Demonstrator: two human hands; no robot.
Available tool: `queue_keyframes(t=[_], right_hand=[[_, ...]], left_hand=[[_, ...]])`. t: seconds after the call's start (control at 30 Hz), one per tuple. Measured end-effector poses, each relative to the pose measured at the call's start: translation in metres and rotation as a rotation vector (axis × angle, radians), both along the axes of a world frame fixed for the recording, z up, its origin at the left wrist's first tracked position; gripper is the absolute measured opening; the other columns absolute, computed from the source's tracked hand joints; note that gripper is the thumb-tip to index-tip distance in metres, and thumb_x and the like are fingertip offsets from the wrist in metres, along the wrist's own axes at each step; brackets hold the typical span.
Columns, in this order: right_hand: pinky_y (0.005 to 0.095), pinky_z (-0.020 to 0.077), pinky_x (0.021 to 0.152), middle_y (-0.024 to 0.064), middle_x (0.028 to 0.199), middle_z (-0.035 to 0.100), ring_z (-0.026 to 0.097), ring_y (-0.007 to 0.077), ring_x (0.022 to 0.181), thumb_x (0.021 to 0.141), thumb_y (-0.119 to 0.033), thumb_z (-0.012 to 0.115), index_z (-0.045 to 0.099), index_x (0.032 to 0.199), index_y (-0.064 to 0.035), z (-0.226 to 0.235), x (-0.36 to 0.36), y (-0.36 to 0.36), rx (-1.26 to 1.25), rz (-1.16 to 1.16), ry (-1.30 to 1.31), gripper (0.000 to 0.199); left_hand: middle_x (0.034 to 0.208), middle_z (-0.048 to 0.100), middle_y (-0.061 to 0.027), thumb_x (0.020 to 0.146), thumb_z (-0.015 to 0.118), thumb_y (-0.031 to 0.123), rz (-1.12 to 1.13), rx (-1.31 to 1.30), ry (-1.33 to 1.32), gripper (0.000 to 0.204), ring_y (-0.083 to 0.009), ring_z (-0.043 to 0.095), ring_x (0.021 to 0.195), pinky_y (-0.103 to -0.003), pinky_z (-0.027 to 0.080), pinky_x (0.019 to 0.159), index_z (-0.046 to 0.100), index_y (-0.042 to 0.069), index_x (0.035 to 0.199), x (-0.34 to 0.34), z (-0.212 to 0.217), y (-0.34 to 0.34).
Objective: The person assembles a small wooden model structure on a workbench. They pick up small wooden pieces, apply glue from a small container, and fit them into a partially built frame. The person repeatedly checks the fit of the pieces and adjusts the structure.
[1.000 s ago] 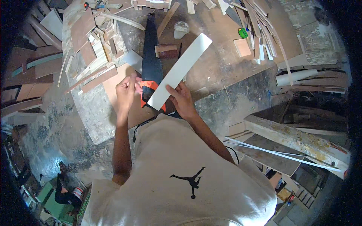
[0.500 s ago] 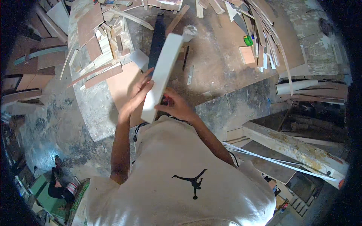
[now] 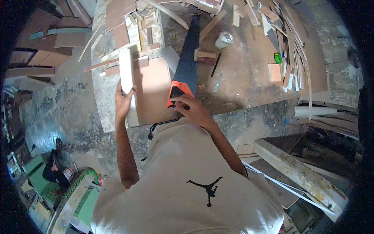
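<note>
My left hand [image 3: 123, 103] grips a long pale wooden board [image 3: 126, 72] near its lower part, thumb on one side and fingers on the other. The board stretches away from me on the left of the worktable. Just right of the middle, a handsaw [image 3: 187, 52] points away from me, with a dark blade and an orange-and-black handle. My right hand [image 3: 195, 112] is closed at that handle, its fingers partly hidden. A small wood block [image 3: 205, 57] sits beside the blade.
Offcuts [image 3: 140, 29] are heaped at the back left of the worktable [image 3: 241, 78]. Thin strips [image 3: 298, 50] lie along its right, near a green tape measure [image 3: 277, 58]. A plastic cup [image 3: 224, 40], a dark pencil-like stick [image 3: 216, 64] and a narrow blade-like strip [image 3: 217, 82] lie mid-table.
My left hand has carried the board leftward, away from my right hand. My right hand has come off the board's near end and is at the saw handle, now uncovered. The view has shifted.
</note>
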State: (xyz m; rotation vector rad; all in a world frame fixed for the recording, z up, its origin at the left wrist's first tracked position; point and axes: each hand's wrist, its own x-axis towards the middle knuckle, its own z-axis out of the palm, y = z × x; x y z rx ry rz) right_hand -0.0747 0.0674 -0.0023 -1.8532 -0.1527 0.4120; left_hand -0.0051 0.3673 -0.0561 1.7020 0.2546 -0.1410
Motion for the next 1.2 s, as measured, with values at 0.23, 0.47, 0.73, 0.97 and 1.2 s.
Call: queue_keyframes(t=[0.23,0.47,0.73,0.97,1.2], right_hand=[[0.0309,0.0537,0.082,0.0067,0.097,0.067,0.067,0.0163,0.089,0.089,-0.009,0.07,0.071,0.109,-0.0055,0.007,0.02,0.01,0.001,0.156,-0.154,0.021],[0.0307,0.054,0.081,0.0091,0.094,0.073,0.069,0.0177,0.089,0.088,-0.01,0.071,0.073,0.103,-0.0056,0.023,0.014,0.02,0.076,-0.083,-0.035,0.015],[0.0291,0.0542,0.077,0.0098,0.092,0.073,0.069,0.0178,0.085,0.086,-0.008,0.073,0.074,0.097,-0.0043,-0.001,0.004,0.009,-0.038,-0.155,-0.236,0.011],[0.0252,0.0533,0.072,0.009,0.088,0.072,0.067,0.0117,0.077,0.095,-0.014,0.066,0.072,0.092,0.0002,-0.003,-0.007,0.013,0.082,-0.359,0.079,0.016],[0.0257,0.0524,0.071,0.0083,0.084,0.071,0.066,0.0107,0.076,0.099,-0.022,0.062,0.072,0.089,0.0011,-0.006,-0.01,0.019,0.062,-0.343,0.157,0.027]], left_hand=[[0.13,0.058,-0.0209,0.089,0.065,0.016,0.021,0.372,-0.007,0.067,-0.0253,0.056,0.12,-0.035,0.042,0.103,0.035,-0.004,0.146,0.015,-0.023,0.075],[0.1,0.069,-0.0138,0.09,0.067,0.016,0.194,0.53,-0.242,0.041,-0.0207,0.065,0.091,-0.033,0.05,0.085,0.059,-0.001,0.126,0.01,-0.066,0.078],[0.079,0.067,-0.003,0.088,0.077,0.025,0.179,0.178,0.017,0.028,-0.0073,0.059,0.071,-0.022,0.047,0.065,0.069,-0.001,0.095,0.004,-0.034,0.034],[0.135,0.052,-0.0215,0.083,0.079,0.035,-0.057,0.479,-0.179,0.066,-0.0293,0.051,0.125,-0.043,0.043,0.101,0.052,0.005,0.135,-0.026,-0.058,0.006],[0.15,0.031,-0.0303,0.078,0.078,0.038,-0.179,1.068,-0.216,0.089,-0.0455,0.035,0.137,-0.057,0.029,0.109,0.034,0.007,0.15,-0.07,-0.064,-0.015]])
